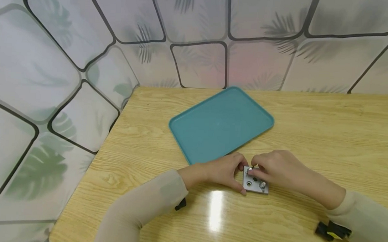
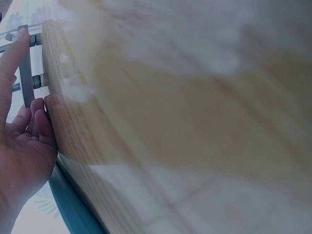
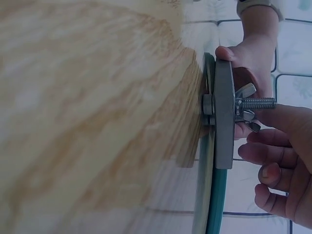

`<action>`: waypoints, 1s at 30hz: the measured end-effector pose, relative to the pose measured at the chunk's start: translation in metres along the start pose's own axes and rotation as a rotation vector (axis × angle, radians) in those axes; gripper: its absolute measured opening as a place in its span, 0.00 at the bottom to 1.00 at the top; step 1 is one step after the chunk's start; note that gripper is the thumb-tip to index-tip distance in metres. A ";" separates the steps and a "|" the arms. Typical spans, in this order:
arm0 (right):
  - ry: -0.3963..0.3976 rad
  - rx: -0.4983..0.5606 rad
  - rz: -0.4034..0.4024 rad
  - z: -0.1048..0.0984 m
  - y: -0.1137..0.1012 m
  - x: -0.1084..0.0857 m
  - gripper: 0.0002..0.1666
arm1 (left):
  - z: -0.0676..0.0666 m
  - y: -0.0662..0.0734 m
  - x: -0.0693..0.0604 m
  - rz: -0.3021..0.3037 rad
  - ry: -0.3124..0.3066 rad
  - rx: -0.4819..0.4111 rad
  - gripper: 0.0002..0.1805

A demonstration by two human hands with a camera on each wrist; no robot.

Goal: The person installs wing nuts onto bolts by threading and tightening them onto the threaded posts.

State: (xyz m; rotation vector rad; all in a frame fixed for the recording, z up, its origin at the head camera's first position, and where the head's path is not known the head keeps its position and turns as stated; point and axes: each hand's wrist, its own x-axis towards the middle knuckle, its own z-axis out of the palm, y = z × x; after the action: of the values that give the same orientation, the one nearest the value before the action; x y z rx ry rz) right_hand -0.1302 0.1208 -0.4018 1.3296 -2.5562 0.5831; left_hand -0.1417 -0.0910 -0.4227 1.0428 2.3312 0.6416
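A square grey metal plate with holes is held just above the table on bolt heads. Two threaded bolts stick up through it, carrying wing nuts. My left hand grips the plate's left side, thumb at the near corner and fingers at the far one. Over the plate's far left part, my right hand pinches at a wing nut with thumb and index finger; its other fingers curl loosely. A second wing nut stands at the near right corner.
A teal tray lies at an angle behind the hands, close to the left forearm. The wooden table meets a patterned wall covering at its back and left edges.
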 end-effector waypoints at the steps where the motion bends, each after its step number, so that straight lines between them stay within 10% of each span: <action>1: -0.002 0.001 0.000 0.000 0.000 0.000 0.10 | 0.000 0.000 0.000 -0.001 -0.001 -0.001 0.37; 20: -0.110 0.103 -0.058 -0.009 -0.001 -0.003 0.07 | -0.001 0.001 0.000 0.004 0.009 0.005 0.37; 30: -0.093 0.079 0.055 -0.002 0.002 -0.002 0.09 | -0.001 0.001 0.000 -0.008 -0.004 -0.017 0.36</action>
State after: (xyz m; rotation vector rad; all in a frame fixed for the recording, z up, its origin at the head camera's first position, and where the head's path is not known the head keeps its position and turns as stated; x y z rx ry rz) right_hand -0.1302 0.1241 -0.4013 1.3462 -2.6779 0.6539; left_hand -0.1420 -0.0905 -0.4211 1.0255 2.3212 0.6544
